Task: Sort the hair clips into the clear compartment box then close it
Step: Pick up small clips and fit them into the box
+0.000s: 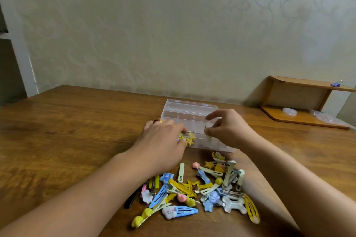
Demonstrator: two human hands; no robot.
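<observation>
A clear compartment box (189,110) stands open on the wooden table, its lid tipped back toward the wall. My left hand (163,140), with a ring on one finger, reaches into the box's near left compartment and pinches a yellow star hair clip (189,139). My right hand (229,129) hovers over the near right side of the box and pinches a small pale clip (206,126) between thumb and fingers. A pile of several coloured hair clips (194,188) lies on the table in front of the box, between my forearms.
A low wooden shelf (300,102) stands at the back right against the patterned wall, with a purple clip on top and a tape roll (289,110) underneath. The table edge runs along the left, beside a doorway.
</observation>
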